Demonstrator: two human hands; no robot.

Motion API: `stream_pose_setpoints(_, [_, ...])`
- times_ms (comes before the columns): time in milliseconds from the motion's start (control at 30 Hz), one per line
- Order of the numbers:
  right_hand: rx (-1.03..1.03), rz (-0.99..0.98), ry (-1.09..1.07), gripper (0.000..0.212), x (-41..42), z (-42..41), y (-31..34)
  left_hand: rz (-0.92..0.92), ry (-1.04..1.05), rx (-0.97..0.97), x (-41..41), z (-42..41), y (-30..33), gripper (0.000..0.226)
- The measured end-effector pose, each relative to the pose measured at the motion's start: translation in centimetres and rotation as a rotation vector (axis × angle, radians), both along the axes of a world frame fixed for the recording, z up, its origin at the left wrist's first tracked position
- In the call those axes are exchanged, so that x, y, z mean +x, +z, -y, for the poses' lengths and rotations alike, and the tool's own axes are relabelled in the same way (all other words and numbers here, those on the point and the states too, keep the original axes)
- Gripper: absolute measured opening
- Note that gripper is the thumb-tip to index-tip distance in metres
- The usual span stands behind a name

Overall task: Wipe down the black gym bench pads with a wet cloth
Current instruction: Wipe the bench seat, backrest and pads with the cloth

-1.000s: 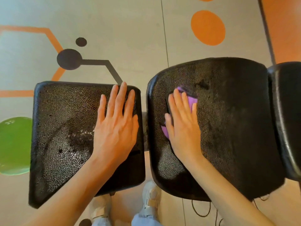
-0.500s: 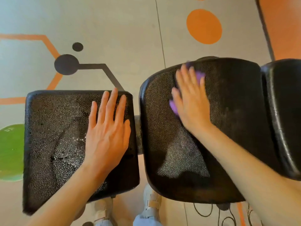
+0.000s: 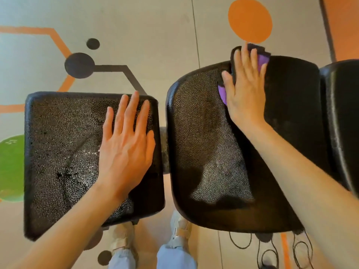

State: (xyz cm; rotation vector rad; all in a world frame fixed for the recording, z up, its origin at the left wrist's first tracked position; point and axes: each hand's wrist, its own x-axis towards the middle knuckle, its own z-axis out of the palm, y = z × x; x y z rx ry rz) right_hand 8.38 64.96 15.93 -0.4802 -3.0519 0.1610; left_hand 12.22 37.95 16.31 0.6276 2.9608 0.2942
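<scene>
Your right hand [image 3: 245, 90] lies flat, fingers [image 3: 237, 61] straight, pressing the purple cloth [image 3: 262, 58] at the right pad's [image 3: 204, 133] far edge — your left hand [image 3: 126, 144] rests flat, released, on the left pad [image 3: 62, 142], which glistens wet.

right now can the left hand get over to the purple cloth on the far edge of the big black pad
Probably yes. The left hand lies flat and free on the small square black textured pad, and nothing stands between it and the purple cloth. But the right hand already presses the cloth, covering most of it.
</scene>
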Motion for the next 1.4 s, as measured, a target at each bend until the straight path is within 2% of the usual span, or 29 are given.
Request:
stream_pose_setpoints(100, [-0.009,0.1,0.073,0.057,9.2,2.7,0.1,0.006,0.005,0.011,0.0,0.0,0.1,0.059])
stream_pose_setpoints(167, [0.005,0.151,0.154,0.058,11.0,2.1,0.2,0.007,0.008,0.014,0.0,0.1,0.2,0.059])
stream_pose_setpoints(300, [0.01,0.024,0.044,0.056,0.4,-1.2,0.4,0.002,0.001,0.002,-0.1,0.1,0.1,0.059])
stream_pose_setpoints(367, [-0.013,-0.008,-0.022,0.056,-0.8,-1.4,0.2,0.005,-0.006,0.003,0.0,0.1,0.0,0.059])
stream_pose_setpoints(500, [-0.03,0.089,0.012,0.054,11.9,2.6,0.1,0.007,-0.003,0.027,-0.1,0.1,0.1,0.059])
stream_pose_setpoints(567, [-0.011,0.146,0.102,0.055,14.3,2.3,0.2,0.007,0.004,0.032,-0.1,0.2,0.2,0.059])
stream_pose_setpoints(633, [-0.032,0.125,0.123,0.056,10.0,0.3,0.4,0.008,-0.003,0.033,-0.1,0.1,0.2,0.059])
stream_pose_setpoints(700, [-0.013,0.071,0.059,0.056,3.7,-1.6,0.6,0.001,0.0,0.028,0.0,0.2,0.1,0.059])
stream_pose_setpoints(767, [-0.041,0.023,-0.015,0.055,1.5,-2.4,0.4,-0.005,-0.007,0.025,0.0,0.2,0.0,0.059])
stream_pose_setpoints(833, [-0.091,0.022,-0.044,0.054,6.0,-1.0,0.4,-0.006,-0.013,0.041,-0.1,0.1,0.0,0.058])
stream_pose_setpoints(900, [-0.11,0.098,-0.035,0.053,13.8,1.6,0.6,0.001,-0.005,0.049,-0.2,0.2,0.1,0.058])
stream_pose_setpoints(967, [-0.093,0.158,0.022,0.054,18.1,2.5,0.8,0.007,0.0,0.049,-0.1,0.3,0.2,0.059])
stream_pose_setpoints(1133, [-0.153,0.027,-0.056,0.051,7.9,-1.7,0.5,0.028,-0.009,0.07,-0.2,0.4,0.3,0.057])
stream_pose_setpoints(1200, [-0.187,-0.026,-0.102,0.048,6.8,-1.9,0.4,0.035,-0.024,0.079,-0.1,0.4,0.5,0.058])
stream_pose_setpoints(1300, [-0.224,-0.047,-0.101,0.046,12.6,0.6,0.3,0.045,-0.087,0.082,0.7,0.5,1.1,0.059])
stream_pose_setpoints(1400, [-0.307,-0.016,-0.013,0.051,19.5,3.2,0.7,0.064,-0.176,0.078,2.0,0.3,1.9,0.061])
